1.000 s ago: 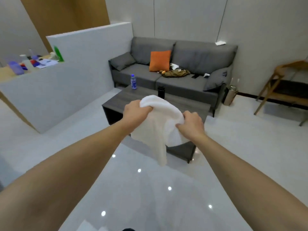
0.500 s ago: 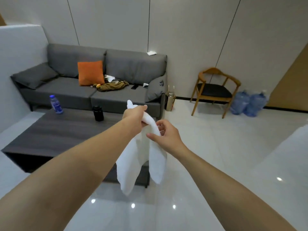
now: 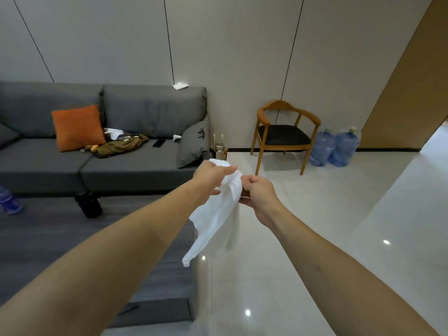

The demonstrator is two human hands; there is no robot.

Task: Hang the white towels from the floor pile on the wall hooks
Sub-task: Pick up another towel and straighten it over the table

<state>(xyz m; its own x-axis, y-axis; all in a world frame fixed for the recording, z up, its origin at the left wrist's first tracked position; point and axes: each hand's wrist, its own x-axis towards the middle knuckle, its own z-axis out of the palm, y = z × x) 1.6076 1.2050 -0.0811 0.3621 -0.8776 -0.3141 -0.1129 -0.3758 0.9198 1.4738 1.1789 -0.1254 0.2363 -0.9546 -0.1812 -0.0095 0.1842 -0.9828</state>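
Note:
A white towel (image 3: 218,214) hangs in front of me at chest height, its loose end trailing down and to the left. My left hand (image 3: 211,177) grips the towel's bunched top edge. My right hand (image 3: 258,192) pinches the same edge just to the right, fingers curled around the cloth. Both arms are stretched forward. No wall hooks and no floor pile are in view.
A dark low coffee table (image 3: 60,251) lies at lower left. Behind it stands a grey sofa (image 3: 135,166) with an orange cushion (image 3: 76,127). A wooden chair (image 3: 283,137) and two blue water jugs (image 3: 333,149) stand by the far wall. Glossy white floor (image 3: 315,214) stretches right.
The view has swung to the right past the sofa toward the chair and jugs. Both hands kept hold of the towel and drew closer together at its top edge.

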